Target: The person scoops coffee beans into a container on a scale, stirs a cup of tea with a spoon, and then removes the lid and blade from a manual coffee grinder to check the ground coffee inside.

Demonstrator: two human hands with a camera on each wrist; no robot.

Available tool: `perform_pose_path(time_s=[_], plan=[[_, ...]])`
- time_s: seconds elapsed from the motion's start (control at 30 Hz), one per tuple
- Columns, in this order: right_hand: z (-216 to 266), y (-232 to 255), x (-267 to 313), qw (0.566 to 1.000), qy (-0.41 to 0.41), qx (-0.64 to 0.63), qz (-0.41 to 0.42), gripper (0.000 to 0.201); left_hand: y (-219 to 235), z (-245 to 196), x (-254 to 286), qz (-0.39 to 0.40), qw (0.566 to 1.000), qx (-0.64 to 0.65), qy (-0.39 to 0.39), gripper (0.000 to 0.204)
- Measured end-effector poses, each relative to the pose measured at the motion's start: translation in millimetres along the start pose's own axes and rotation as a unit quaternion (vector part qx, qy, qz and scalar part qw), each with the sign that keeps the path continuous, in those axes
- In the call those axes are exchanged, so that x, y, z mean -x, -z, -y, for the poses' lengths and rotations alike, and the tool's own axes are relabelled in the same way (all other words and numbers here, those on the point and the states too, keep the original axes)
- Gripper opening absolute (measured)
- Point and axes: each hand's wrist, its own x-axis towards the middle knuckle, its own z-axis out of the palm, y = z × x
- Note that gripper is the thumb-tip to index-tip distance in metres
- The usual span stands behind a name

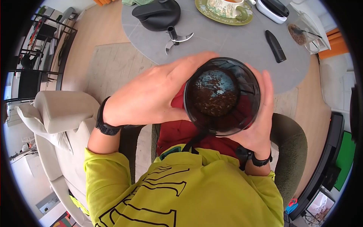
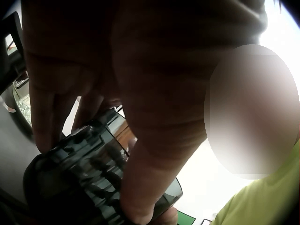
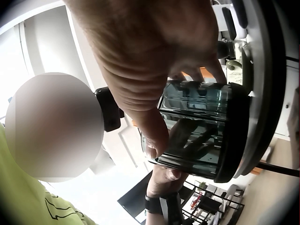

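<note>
Both hands hold a smoky see-through chopper bowl (image 1: 249,113) in front of the body, close to the near edge of the table. Dark brown crumbly bits (image 1: 215,94) cover its bottom, seen through the round opening in the head view. From the left, my left hand (image 1: 151,87) grips the wall, fingers on the far side and thumb (image 2: 140,197) on the near side. My right hand (image 1: 261,125) wraps the opposite side, its thumb (image 3: 157,136) pressed along the wall. A black base (image 3: 236,136) shows in the right wrist view.
On the grey table (image 1: 227,45) lie a curved two-bladed chopper blade (image 1: 173,39), a black lid-like part (image 1: 160,15) and a slim black object (image 1: 275,46). A mug (image 1: 223,8) stands on a green plate (image 1: 245,19). A clear container (image 1: 302,32) with brown contents is at right.
</note>
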Motion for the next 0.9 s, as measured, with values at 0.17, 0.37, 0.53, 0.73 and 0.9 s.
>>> perform_pose_path(time_s=[0.17,0.37,0.53,0.73,0.9], plan=[[-5,9,3,0.992,-0.044,-0.01,-0.121,0.136,4,2,1,-0.039,0.996,0.068,-0.029,0.108],[0,18,3,0.997,0.011,-0.051,-0.059,0.129,18,2,5,-0.034,0.999,0.031,-0.014,0.113],[-1,13,1,0.994,-0.023,-0.037,-0.103,0.126,19,3,4,-0.035,0.998,0.018,-0.038,0.114],[-3,15,4,0.995,0.031,-0.084,-0.047,0.127,17,5,6,-0.024,0.999,0.01,-0.036,0.114],[13,20,7,1.0,0.014,-0.019,-0.014,0.133,16,3,6,-0.02,0.999,0.009,-0.036,0.112]])
